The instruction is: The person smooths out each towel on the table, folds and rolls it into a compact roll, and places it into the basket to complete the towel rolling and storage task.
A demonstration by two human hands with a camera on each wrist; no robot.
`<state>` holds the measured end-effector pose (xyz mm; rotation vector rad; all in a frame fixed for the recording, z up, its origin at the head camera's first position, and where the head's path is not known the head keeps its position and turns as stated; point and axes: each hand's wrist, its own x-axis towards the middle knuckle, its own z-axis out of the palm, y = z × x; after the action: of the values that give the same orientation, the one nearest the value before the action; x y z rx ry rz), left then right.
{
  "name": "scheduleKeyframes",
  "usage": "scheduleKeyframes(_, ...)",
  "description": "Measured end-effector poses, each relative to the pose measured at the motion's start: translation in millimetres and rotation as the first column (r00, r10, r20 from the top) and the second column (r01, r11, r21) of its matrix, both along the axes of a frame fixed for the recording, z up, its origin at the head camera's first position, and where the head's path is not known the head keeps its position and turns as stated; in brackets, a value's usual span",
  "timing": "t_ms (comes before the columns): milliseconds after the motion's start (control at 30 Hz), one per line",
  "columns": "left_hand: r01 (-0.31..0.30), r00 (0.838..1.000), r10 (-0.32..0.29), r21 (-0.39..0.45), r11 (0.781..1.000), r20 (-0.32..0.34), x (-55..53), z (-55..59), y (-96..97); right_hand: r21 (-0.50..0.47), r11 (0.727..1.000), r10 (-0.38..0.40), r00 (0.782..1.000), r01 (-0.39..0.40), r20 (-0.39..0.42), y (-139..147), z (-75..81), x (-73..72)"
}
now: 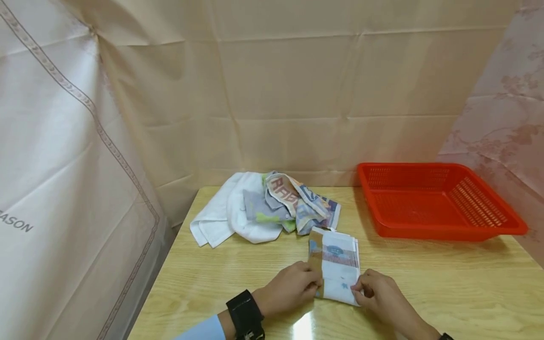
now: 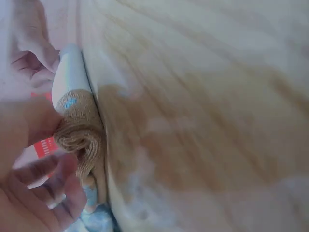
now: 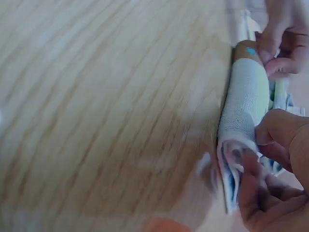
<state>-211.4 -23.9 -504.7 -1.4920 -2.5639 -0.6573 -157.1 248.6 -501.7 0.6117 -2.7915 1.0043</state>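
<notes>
The left hand [image 1: 293, 285] is pinching the brown-edged side of a small printed towel [image 1: 337, 264], and the right hand [image 1: 380, 293] is pinching its white side; both hands are working at the near edge, which is forming a roll in the wrist views. The towel is lying on the wood-grain counter [image 1: 204, 283], its flat part stretching away from the hands. Behind it and to the left, a white towel [image 1: 214, 219] and crumpled patterned cloths [image 1: 282, 193] are lying heaped together. A red basket [image 1: 446, 231] is standing farther right. A black band [image 1: 245, 314] is sitting between the left hand and a light blue sleeve [image 1: 204, 330]
</notes>
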Motion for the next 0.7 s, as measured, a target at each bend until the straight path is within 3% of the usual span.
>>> scheduleKeyframes(67,0.003,0.996,-0.008,-0.054,0.999,-0.094,2.9,1.7,-1.6,0.065,0.998,0.03,0.992,-0.022,-0.121,-2.9,-1.6,2.1)
scheduleKeyframes(133,0.002,0.982,-0.023,-0.111,0.994,-0.19,6.1,2.9,-3.0,0.125,0.991,0.068,0.982,-0.046,-0.178,-5.1,-1.6,4.6)
scheduleKeyframes(267,-0.009,0.95,-0.05,-0.184,0.983,-0.31,9.8,4.4,-4.4,0.232,0.969,0.115,0.984,-0.081,-0.138,-6.0,1.4,9.9)
scheduleKeyframes(333,-0.015,0.938,-0.056,-0.202,0.979,-0.343,10.4,5.2,-4.5,0.294,0.952,0.141,0.974,-0.085,-0.175,-6.1,1.3,10.7)
scheduleKeyframes(400,-0.018,0.928,-0.063,-0.213,0.977,-0.367,10.2,5.5,-4.2,0.347,0.934,0.179,0.952,-0.086,-0.246,-6.4,-0.6,10.0)
scheduleKeyframes(467,-0.018,0.923,-0.067,-0.216,0.976,-0.38,9.8,5.2,-3.6,0.381,0.922,0.211,0.913,-0.068,-0.349,-8.0,-3.2,8.4)
scheduleKeyframes(533,-0.02,0.921,-0.066,-0.216,0.976,-0.384,8.8,3.9,-2.8,0.387,0.92,0.231,0.879,-0.059,-0.418,-9.4,-5.1,6.9)
scheduleKeyframes(567,-0.021,0.921,-0.064,-0.212,0.977,-0.384,8.2,3.2,-2.2,0.383,0.922,0.231,0.872,-0.055,-0.432,-9.7,-6.0,6.3)
scheduleKeyframes(633,-0.023,0.931,-0.05,-0.194,0.981,-0.362,6.5,1.6,-1.9,0.368,0.929,0.204,0.882,-0.037,-0.426,-10.4,-5.6,6.6)
scheduleKeyframes(700,-0.024,0.955,-0.026,-0.164,0.986,-0.296,4.0,0.1,-2.4,0.339,0.94,0.149,0.926,-0.024,-0.347,-9.8,-2.8,7.2)
